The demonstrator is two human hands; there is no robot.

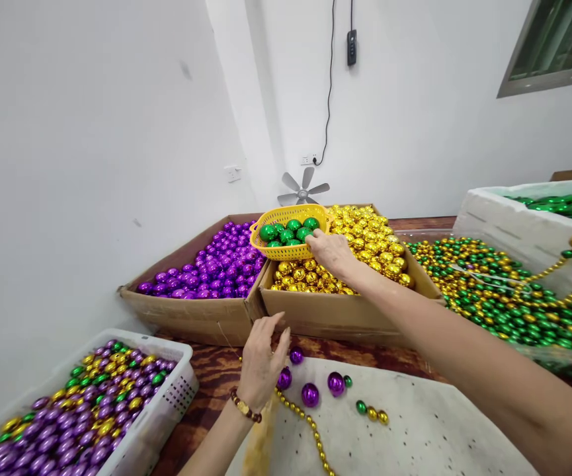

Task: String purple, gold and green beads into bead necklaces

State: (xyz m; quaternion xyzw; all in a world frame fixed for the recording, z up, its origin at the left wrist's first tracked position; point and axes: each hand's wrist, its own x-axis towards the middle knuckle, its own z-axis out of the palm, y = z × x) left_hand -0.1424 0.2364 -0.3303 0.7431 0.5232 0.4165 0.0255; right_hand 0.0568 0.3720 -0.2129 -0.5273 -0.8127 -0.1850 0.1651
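My left hand [260, 360] is held low over the near edge of the purple and gold boxes, fingers half curled. A string of gold beads [310, 423] runs up behind it, and a thin thread end sticks out on its other side, so it seems held in the palm. Purple balls [310, 395] lie beside it; one touches the hand's outline. My right hand [332, 252] reaches over the rim of a yellow basket [286, 252], fingertips bent together against the green balls [293, 225]. What they pinch is hidden.
Cardboard boxes hold purple balls [211, 264] and gold balls [365, 238]. A white crate [181, 357] of mixed beads stands at left. At right are a clear bin of green and gold beads [504, 291] and a foam box [489, 211]. Loose small beads [372, 414] lie on pale sheeting [414, 423].
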